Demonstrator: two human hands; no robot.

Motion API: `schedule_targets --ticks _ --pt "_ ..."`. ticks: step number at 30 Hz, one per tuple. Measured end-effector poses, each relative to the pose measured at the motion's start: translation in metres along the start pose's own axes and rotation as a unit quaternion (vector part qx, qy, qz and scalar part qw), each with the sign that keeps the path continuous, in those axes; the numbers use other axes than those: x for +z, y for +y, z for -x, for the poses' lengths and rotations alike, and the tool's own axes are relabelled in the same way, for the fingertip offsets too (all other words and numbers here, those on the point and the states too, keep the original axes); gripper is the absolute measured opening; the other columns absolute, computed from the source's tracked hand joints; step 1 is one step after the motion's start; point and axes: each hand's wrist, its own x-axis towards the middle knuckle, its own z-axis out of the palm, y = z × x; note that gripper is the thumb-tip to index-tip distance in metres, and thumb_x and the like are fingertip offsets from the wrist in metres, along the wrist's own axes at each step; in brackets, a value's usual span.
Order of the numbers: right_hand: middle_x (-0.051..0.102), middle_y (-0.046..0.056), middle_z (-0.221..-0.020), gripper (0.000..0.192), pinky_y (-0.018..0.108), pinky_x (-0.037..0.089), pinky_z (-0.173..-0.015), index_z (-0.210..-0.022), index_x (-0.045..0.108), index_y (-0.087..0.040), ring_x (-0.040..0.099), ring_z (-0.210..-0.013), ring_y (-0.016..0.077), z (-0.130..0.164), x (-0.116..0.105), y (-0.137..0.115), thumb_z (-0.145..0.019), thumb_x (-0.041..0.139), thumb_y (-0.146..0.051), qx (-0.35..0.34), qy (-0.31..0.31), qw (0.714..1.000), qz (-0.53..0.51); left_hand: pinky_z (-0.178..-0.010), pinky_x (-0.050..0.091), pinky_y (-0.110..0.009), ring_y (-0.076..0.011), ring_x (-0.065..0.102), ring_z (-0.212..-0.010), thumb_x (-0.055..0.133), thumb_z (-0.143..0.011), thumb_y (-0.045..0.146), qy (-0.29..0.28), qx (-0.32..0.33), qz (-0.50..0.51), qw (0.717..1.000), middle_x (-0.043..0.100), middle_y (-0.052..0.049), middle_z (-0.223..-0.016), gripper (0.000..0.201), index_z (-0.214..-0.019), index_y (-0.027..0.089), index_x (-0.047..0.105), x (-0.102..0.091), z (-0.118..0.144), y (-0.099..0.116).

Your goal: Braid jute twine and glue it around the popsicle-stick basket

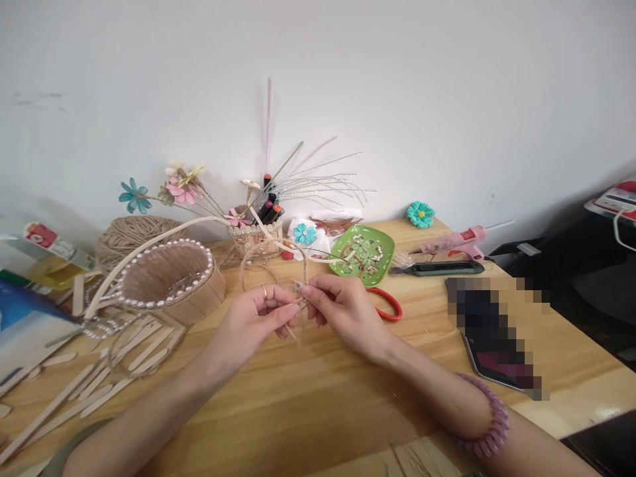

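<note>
"Where's the twine loop (305, 265)?"

"Above the middle of the bench (278, 424), its near part between both hands. The left hand's (263, 308) grip is pinched closed on it; so is the right hand's (342, 305)."

"What could go wrong?"

"I'd say the pinched strands may slip apart if either grip slackens. A loose tail might also snag on the red-handled scissors (396, 308) beyond the right hand; whether those touch the hand I can't tell, as it hides much of them."

"And the surface?"

"Glossy, pale wood. Wooden sticks (69, 414) and a bead-rimmed basket (201, 298) crowd the left; a green dish (388, 250) of trinkets sits beyond the hands, with a pink glue gun (442, 245) and a cutter (437, 268) to its right."

"The room?"

"A plain grey wall (318, 73) rises behind the bench."
</note>
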Motion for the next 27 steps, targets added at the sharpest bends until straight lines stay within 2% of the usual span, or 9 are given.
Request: schedule_targets --ticks 3,7,12,16,18,20,23,25,27 --pt "0.045 -0.004 -0.049 0.036 0.020 0.032 -0.046 -0.054 0.047 -0.017 0.041 -0.046 0.0078 -0.003 -0.002 0.003 -0.086 0.048 -0.034 0.018 -0.003 0.999 -0.039 -0.052 0.041 -0.019 -0.0082 0.051 -0.053 0.067 -0.068 0.024 0.005 -0.003 0.019 1.000 0.058 0.004 -0.055 0.011 -0.063 0.015 0.062 -0.001 -0.001 -0.002" --pt "0.040 -0.005 -0.050 0.039 0.020 0.027 -0.045 -0.054 0.044 -0.017 0.035 -0.047 0.0075 -0.005 -0.003 0.006 -0.083 0.051 -0.042 0.015 -0.024 0.997 -0.078 -0.047 0.037 -0.016 -0.0059 0.047 -0.049 0.074 -0.061 0.026 0.009 -0.049 0.137 0.989 0.058 0.003 -0.053 0.017 -0.060 0.014 0.062 0.000 -0.003 -0.007" --pt "0.040 -0.005 -0.051 0.040 0.021 0.028 -0.047 -0.054 0.043 -0.017 0.036 -0.050 0.0079 -0.004 -0.002 0.001 -0.084 0.049 -0.043 -0.016 -0.030 0.997 -0.068 -0.042 0.033 -0.014 -0.0037 0.042 -0.043 0.077 -0.057 0.027 -0.034 -0.087 0.244 0.965 0.055 0.005 -0.048 0.020 -0.057 0.015 0.062 -0.001 -0.003 -0.014" --pt "0.041 -0.005 -0.050 0.040 0.021 0.027 -0.047 -0.054 0.044 -0.017 0.035 -0.048 0.0073 -0.002 -0.001 -0.001 -0.083 0.052 -0.043 -0.015 -0.038 0.996 -0.073 -0.045 0.039 -0.019 -0.0078 0.049 -0.045 0.075 -0.058 0.026 -0.039 -0.033 0.137 0.989 0.059 0.003 -0.049 0.014 -0.055 0.018 0.064 -0.005 -0.001 -0.010" --pt "0.041 -0.005 -0.049 0.040 0.021 0.027 -0.046 -0.053 0.044 -0.017 0.035 -0.047 0.0070 -0.002 0.000 0.000 -0.082 0.052 -0.043 0.001 -0.031 0.996 -0.087 -0.053 0.044 -0.023 -0.0118 0.056 -0.054 0.072 -0.062 0.021 -0.012 0.074 -0.022 0.997 0.065 0.000 -0.057 0.007 -0.058 0.018 0.067 -0.006 0.000 -0.007" --pt "0.041 -0.006 -0.048 0.039 0.021 0.027 -0.045 -0.053 0.045 -0.017 0.035 -0.045 0.0067 -0.003 0.001 0.002 -0.082 0.053 -0.042 0.026 -0.014 0.993 -0.116 -0.060 0.046 -0.026 -0.0146 0.059 -0.062 0.065 -0.070 0.017 0.036 0.240 -0.204 0.949 0.067 -0.003 -0.065 0.006 -0.067 0.019 0.071 -0.007 0.001 -0.005" --pt "0.047 -0.004 -0.050 0.037 0.021 0.031 -0.046 -0.055 0.050 -0.015 0.040 -0.045 0.0067 -0.005 0.003 0.004 -0.080 0.055 -0.043 0.067 -0.001 0.978 -0.197 -0.058 0.045 -0.027 -0.0148 0.056 -0.062 0.056 -0.078 0.011 0.113 0.437 -0.399 0.798 0.067 -0.005 -0.067 0.016 -0.078 0.018 0.071 -0.008 0.004 -0.007" --pt "0.053 -0.002 -0.056 0.033 0.021 0.035 -0.050 -0.060 0.056 -0.014 0.044 -0.049 0.0068 -0.007 0.005 0.005 -0.077 0.060 -0.041 0.084 -0.011 0.963 -0.256 -0.055 0.045 -0.026 -0.0144 0.055 -0.060 0.054 -0.079 0.008 0.148 0.488 -0.462 0.726 0.066 -0.006 -0.066 0.017 -0.080 0.016 0.069 -0.008 0.005 -0.010" --pt "0.055 -0.002 -0.062 0.027 0.020 0.037 -0.053 -0.067 0.061 -0.013 0.046 -0.052 0.0065 -0.008 0.007 0.006 -0.073 0.066 -0.039 0.098 -0.032 0.949 -0.297 -0.056 0.045 -0.026 -0.0149 0.055 -0.061 0.054 -0.079 0.006 0.162 0.507 -0.490 0.690 0.065 -0.007 -0.067 0.016 -0.082 0.014 0.068 -0.007 0.005 -0.012"
